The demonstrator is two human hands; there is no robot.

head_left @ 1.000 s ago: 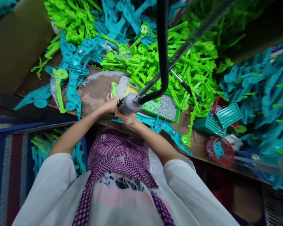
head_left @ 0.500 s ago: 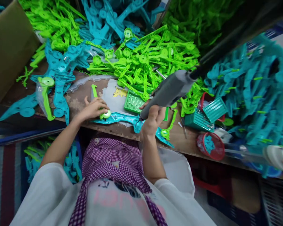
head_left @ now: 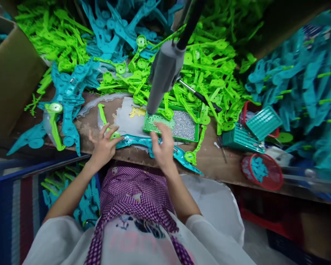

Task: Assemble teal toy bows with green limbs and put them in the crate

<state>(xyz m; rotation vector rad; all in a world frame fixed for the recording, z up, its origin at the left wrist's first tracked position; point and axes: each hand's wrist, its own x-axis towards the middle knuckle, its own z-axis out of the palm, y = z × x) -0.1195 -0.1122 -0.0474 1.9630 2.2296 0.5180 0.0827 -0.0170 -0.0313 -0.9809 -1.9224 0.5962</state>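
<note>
A long blue plastic part (head_left: 138, 140) lies along the front of the bench with a lime-green piece at each end. My left hand (head_left: 102, 147) has its fingers spread at the left end, against the round green piece (head_left: 115, 135) there. Above the middle of the blue part, my right hand (head_left: 163, 149) is open with fingers apart and nothing in them. The grey electric screwdriver (head_left: 165, 71) hangs on its cord just beyond that hand, out of its grasp. A green tray (head_left: 196, 137) holding small metal screws (head_left: 184, 124) sits behind the blue part.
Heaps of lime-green parts (head_left: 217, 70) and blue parts (head_left: 110, 35) fill the back. Finished-looking blue parts (head_left: 71, 103) lie at left beside a cardboard box (head_left: 19, 73). At right stand teal baskets (head_left: 244, 138) and a red basket (head_left: 276, 176) with small blue pieces.
My right hand has let go of the electric screwdriver, which has swung up and left on its cord. My left hand's fingers have spread at the green piece.
</note>
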